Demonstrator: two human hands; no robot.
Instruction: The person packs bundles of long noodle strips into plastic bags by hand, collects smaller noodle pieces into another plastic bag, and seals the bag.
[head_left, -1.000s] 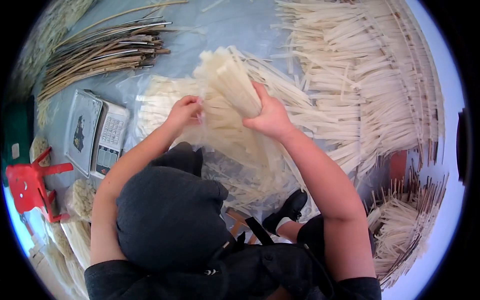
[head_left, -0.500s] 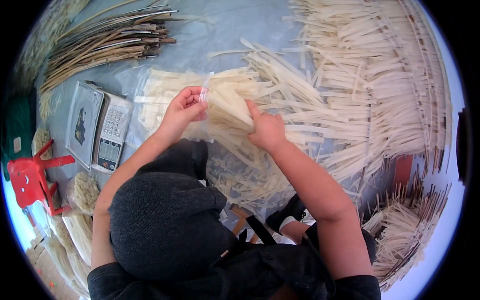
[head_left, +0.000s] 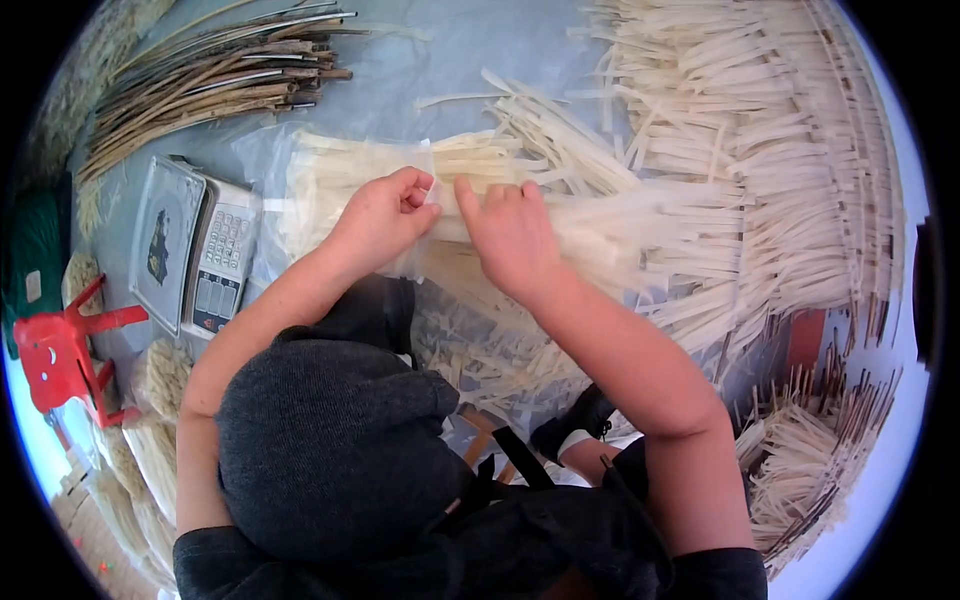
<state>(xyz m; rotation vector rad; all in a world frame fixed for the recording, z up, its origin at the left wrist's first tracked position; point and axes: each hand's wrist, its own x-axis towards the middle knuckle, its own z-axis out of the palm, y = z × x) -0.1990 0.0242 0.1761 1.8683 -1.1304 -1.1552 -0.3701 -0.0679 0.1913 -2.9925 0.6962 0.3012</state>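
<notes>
My left hand [head_left: 385, 215] pinches the open edge of a clear plastic bag [head_left: 408, 262] between thumb and fingers. Inside the bag lie pale, flat dried noodles [head_left: 325, 165]. Just right of the bag's mouth, my right hand [head_left: 512, 235] closes over a bundle of the same noodles [head_left: 610, 225], its index finger pointing toward the bag. The bundle stretches out to the right and is blurred at its far end. My right thumb is hidden. More loose noodles [head_left: 560, 130] lie behind the hand.
A digital scale [head_left: 228, 240] stands left of the bag. Bare sticks [head_left: 230, 75] are piled at the back left. Rows of noodles on sticks [head_left: 790, 170] cover the right side. A red plastic stool [head_left: 60, 365] stands at far left; broken bits [head_left: 500, 370] lie in front.
My right hand has moved left, close to the bag's mouth. The noodle bundle under it now stretches out to the right. My left hand, still on the bag's edge, has shifted slightly right.
</notes>
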